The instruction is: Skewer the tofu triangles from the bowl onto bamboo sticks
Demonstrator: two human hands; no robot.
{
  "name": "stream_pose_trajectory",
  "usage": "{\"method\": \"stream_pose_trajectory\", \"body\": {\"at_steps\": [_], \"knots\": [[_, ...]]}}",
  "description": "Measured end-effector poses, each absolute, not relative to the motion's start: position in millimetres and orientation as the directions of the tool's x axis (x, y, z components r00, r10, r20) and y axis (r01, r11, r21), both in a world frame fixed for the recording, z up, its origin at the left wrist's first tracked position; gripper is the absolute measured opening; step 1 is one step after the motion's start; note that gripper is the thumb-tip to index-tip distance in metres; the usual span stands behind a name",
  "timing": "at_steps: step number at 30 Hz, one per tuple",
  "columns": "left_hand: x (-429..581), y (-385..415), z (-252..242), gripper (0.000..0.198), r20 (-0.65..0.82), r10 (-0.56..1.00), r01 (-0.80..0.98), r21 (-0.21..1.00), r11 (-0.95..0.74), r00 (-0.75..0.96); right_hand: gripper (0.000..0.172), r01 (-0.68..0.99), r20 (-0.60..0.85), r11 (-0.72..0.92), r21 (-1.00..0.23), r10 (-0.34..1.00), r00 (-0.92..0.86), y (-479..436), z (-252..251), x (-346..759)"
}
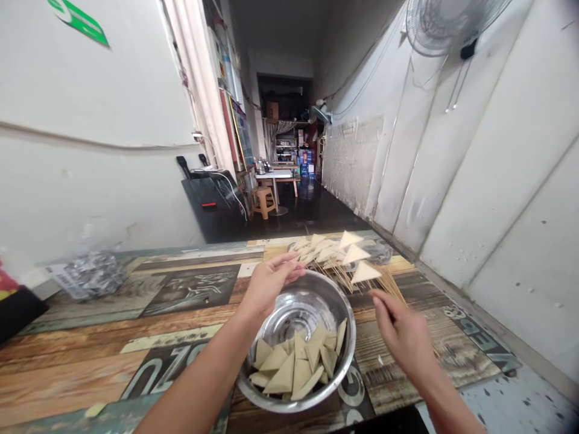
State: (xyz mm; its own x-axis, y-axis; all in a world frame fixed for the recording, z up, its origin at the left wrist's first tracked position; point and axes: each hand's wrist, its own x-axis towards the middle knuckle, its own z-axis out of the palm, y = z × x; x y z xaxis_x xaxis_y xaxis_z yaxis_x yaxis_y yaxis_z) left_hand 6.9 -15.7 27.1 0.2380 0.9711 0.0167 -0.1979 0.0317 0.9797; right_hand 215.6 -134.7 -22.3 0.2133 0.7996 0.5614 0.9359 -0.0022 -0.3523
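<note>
A metal bowl (350, 337) holds several pale triangular pieces (289, 367) in its near part. Over the bowl's far left rim is my left hand (275, 280), its fingers loosely spread with nothing in them. My right hand (402, 328), right of the bowl, is closed on the lower end of a skewer that carries three triangular pieces (357, 256), raised above the table. Behind it, more skewered triangles (319, 248) lie in a pile, their bare sticks (337, 272) pointing towards the bowl.
The wood-patterned table (194, 319) has a clear plastic bag of small silvery packets (97, 274) at the left. A small pale scrap (94, 410) lies near the front left. Beyond stand a black box (212, 202), a stool (263, 202) and a white table (274, 174).
</note>
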Motion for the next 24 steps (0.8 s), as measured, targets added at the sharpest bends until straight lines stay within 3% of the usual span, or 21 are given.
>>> {"method": "stream_pose_trajectory", "body": {"at_steps": [5,9,24], "knots": [[6.6,-15.5,26.3,0.042,0.066,0.976,-0.148,0.988,-0.035,0.209,0.019,0.945,0.400,-0.145,-0.293,0.879,0.259,-61.2,0.0,259.0],[6.9,-16.2,26.3,0.044,0.059,0.973,-0.105,0.994,-0.036,0.223,0.022,0.937,0.293,-0.212,-0.279,0.910,0.293,-17.2,-3.5,269.3],[8.0,-14.0,24.2,0.046,0.003,0.948,0.031,0.999,-0.014,0.319,0.025,0.915,0.176,-0.298,-0.272,0.919,0.352,10.1,-25.5,257.9]]}}
